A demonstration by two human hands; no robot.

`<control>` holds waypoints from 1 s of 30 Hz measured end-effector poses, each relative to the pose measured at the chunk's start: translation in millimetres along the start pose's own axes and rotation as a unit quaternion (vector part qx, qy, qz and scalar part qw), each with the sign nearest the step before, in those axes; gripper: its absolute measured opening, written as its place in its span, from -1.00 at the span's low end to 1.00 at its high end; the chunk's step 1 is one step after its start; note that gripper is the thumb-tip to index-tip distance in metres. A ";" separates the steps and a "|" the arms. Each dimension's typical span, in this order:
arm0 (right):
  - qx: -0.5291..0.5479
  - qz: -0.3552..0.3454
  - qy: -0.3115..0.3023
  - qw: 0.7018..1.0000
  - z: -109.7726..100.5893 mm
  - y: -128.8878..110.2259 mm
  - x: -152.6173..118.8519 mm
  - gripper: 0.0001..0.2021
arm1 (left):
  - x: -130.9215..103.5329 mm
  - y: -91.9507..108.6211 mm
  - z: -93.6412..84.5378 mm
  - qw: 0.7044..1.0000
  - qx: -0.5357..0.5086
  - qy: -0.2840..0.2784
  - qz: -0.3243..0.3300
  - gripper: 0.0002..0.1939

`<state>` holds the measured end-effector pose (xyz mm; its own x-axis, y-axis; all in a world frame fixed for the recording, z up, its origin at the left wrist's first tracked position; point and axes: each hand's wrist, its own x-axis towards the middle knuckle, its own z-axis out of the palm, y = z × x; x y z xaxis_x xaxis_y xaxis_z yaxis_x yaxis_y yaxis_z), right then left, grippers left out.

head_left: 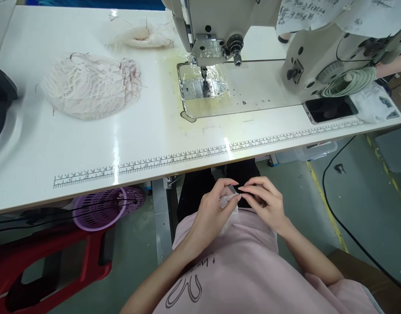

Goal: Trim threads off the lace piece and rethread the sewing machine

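Both my hands meet in my lap, below the front edge of the white sewing table (89, 148). My left hand (213, 209) pinches a small pale lace piece (227, 201) between thumb and fingers. My right hand (264, 203) has its fingertips on the same piece, beside a small dark object that I cannot identify. The sewing machine (220, 30) stands at the back of the table, its needle over the metal plate (203, 87), well away from both hands.
A heap of pale lace pieces (89, 85) lies on the table's left, a smaller heap (144, 37) behind it. A phone (329, 109) lies right of the machine. A ruler strip (187, 155) runs along the front edge. Below left are a purple basket (102, 209) and a red stool (50, 257).
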<state>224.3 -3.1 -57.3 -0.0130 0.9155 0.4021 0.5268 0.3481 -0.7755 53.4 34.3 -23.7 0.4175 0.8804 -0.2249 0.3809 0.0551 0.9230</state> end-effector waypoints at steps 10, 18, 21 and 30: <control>-0.115 -0.154 0.039 0.981 -1.0 6.5 -3.0 -0.74 | 1.5 -2.9 -4.5 0.995 -0.086 -0.048 -0.031 -0.76; -0.114 -0.123 0.049 0.985 0.4 0.7 -0.7 -0.79 | -3.7 -4.1 0.7 0.997 -0.003 0.009 0.077 -0.81; -0.113 -0.111 0.051 0.986 1.5 -0.5 -0.6 -0.82 | -5.1 -7.5 3.9 0.989 0.065 0.047 0.121 -0.82; 0.002 0.013 0.012 1.000 0.5 -4.6 3.8 -0.88 | -0.5 -7.0 3.2 0.989 0.104 -0.005 0.108 -0.81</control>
<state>221.4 -1.2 -52.4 0.0221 0.9190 0.3936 0.5238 0.3247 -0.7875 53.2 32.0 -31.0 0.5151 0.8565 -0.0340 0.4427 -0.2318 0.8662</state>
